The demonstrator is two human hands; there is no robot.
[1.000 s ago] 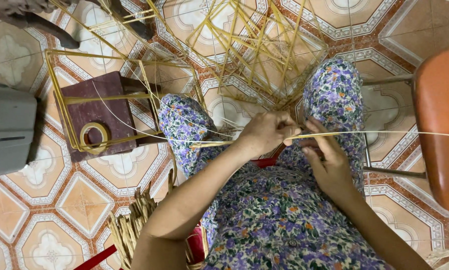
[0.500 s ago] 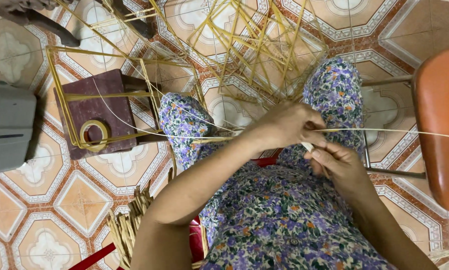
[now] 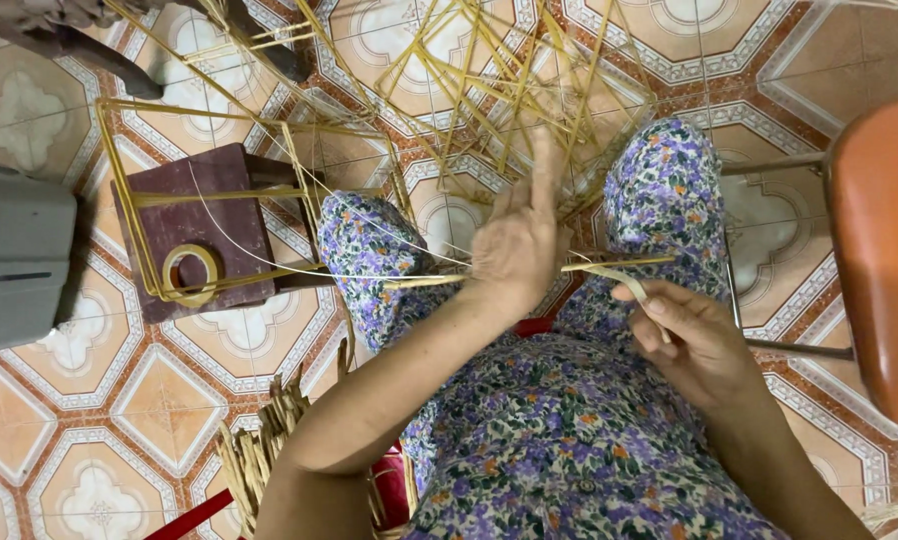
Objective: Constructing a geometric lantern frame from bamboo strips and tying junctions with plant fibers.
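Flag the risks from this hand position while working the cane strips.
1. The left hand has its fingers spread, so the horizontal strip lies loosely held and may slip.
2. The right hand bends a thin strip sharply; it could kink or snap.
3. Loose strips on the floor near the knees could snag.

- A home floor used as a weaving workplace: patterned orange and cream floor tiles [image 3: 69, 420].
- Loose yellow cane strips [image 3: 489, 90] piled about.
- A small brown stool [image 3: 194, 215] and an orange chair [image 3: 884, 250].
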